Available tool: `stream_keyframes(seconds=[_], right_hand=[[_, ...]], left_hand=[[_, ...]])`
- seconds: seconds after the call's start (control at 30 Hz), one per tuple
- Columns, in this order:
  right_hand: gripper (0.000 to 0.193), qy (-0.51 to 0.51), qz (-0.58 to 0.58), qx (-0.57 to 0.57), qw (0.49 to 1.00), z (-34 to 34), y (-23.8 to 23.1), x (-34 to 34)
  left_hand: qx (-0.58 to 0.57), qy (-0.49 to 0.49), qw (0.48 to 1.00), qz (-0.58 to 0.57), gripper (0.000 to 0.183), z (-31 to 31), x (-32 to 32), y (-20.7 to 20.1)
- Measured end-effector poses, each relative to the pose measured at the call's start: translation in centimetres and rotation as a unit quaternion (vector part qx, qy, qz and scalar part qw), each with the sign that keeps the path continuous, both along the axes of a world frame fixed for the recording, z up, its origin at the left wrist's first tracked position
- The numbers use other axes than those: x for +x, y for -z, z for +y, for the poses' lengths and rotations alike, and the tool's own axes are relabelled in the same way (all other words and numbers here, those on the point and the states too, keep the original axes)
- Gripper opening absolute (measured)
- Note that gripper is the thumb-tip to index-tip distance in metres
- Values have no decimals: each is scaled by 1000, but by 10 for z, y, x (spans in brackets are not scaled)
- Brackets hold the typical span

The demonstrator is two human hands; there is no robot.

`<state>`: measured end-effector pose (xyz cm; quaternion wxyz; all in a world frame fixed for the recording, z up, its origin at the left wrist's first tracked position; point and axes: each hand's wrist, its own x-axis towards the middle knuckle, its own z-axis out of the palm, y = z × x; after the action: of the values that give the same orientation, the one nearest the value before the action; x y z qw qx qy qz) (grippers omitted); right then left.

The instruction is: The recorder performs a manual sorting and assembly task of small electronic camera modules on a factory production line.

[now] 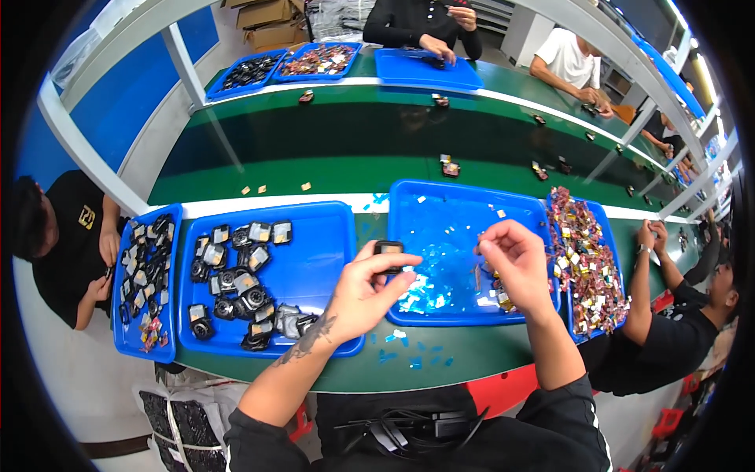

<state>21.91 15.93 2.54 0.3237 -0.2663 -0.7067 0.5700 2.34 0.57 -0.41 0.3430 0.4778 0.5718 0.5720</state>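
My left hand (366, 287) grips a small black camera-like device (388, 250) with a light brownish flat face, between thumb and fingers. It is held over the left edge of a blue tray (464, 189) strewn with clear-blue film pieces (425, 287). Above the same tray's right part, my right hand (515, 259) has thumb and forefinger pinched together. A tiny dark reddish bit seems to show at those fingertips, too small to name. Beside my left forearm, another blue tray (314, 236) holds several black camera-like devices (252, 297), some with grey backs.
At the right stands a tray heaped with small wired parts (586, 267). A narrow tray (169, 216) of black pieces sits far left. Beyond lies a green conveyor belt (354, 145) carrying scattered parts. Co-workers sit opposite and on both sides; metal frame posts (181, 67) rise nearby.
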Motion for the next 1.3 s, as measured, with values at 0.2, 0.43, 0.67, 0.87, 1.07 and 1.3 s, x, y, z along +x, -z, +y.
stream_keyframes(seconds=[0.2,0.43,0.67,0.87,1.07,1.3], right_hand=[[7,-100,23,-94,990,-44,9,-28],[11,2,-26,264,964,-59,12,-47],[18,-21,-13,460,888,-57,18,-36],[28,-83,-165,264,947,-27,28,-18],[16,-118,22,25,992,-37,25,-31],[13,-40,56,29,997,-46,8,-24]], left_hand=[[19,14,999,41,25,0,10,-7],[-9,8,1000,-22,17,-1,4,7],[-23,0,993,-116,11,-1,6,14],[-47,76,971,-224,16,-1,4,2],[-95,167,947,-258,18,-4,-1,-1],[-2,1,986,-170,36,-1,2,6]])
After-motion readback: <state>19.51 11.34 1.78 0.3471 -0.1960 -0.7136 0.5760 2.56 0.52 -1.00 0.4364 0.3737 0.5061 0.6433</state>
